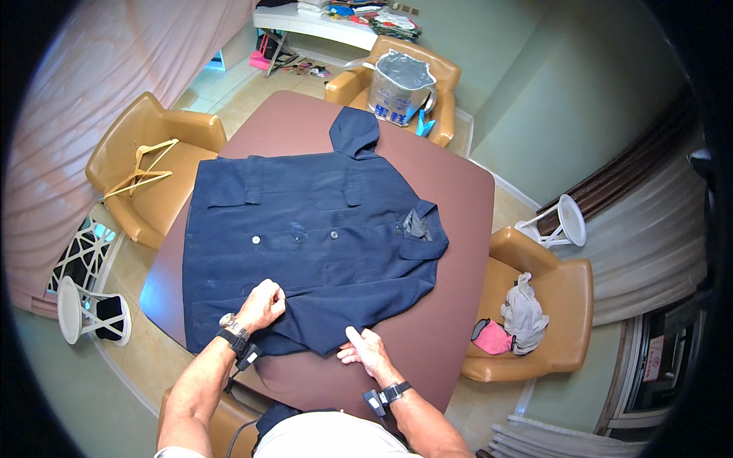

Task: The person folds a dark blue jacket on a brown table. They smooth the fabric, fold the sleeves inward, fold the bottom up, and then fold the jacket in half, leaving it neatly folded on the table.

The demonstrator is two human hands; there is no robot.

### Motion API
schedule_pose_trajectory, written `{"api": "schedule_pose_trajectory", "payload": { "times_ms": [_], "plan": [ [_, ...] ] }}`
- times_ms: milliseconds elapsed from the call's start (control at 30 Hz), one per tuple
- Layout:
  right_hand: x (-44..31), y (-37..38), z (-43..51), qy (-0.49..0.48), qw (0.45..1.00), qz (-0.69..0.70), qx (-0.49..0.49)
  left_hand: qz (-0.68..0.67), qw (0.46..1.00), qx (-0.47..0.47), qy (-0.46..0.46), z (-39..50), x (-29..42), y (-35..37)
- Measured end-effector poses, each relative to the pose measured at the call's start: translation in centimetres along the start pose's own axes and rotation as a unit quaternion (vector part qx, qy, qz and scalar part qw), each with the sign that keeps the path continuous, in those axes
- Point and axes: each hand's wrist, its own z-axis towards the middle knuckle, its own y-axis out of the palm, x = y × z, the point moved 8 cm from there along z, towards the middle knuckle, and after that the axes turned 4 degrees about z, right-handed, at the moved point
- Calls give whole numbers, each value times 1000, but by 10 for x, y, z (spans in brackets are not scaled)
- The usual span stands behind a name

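A dark navy jacket [309, 229] lies front side up, its collar [426, 232] to the right and its hem to the left. Its far sleeve [355, 133] is folded near the table's far edge. The near sleeve [355, 309] bends along the side closest to me. My left hand [262, 306] has its fingers curled on the cloth at the lower end of this sleeve, where folds gather; the fingertips are partly hidden. Beside the bend of the sleeve is my right hand [365, 350], thumb and fingers apart. Whether it touches the cloth is unclear.
A brown table [464, 189] bears the jacket. Tan armchairs surround it: one with wooden hangers [150, 163], one with a silver bag [401, 86], one with grey cloth [524, 315] and a pink item [492, 336]. Folded clothes [392, 26] lie on a white desk [320, 26].
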Motion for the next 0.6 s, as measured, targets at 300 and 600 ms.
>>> {"api": "schedule_pose_trajectory", "payload": {
  "times_ms": [300,600],
  "plan": [
    [-31,-19,-17,-59,975,-202,71,12,1000,-11,-13,2,-9,6],
    [-125,-10,-6,-392,774,-462,182,29,999,-12,-11,3,-5,6]
  ]
}}
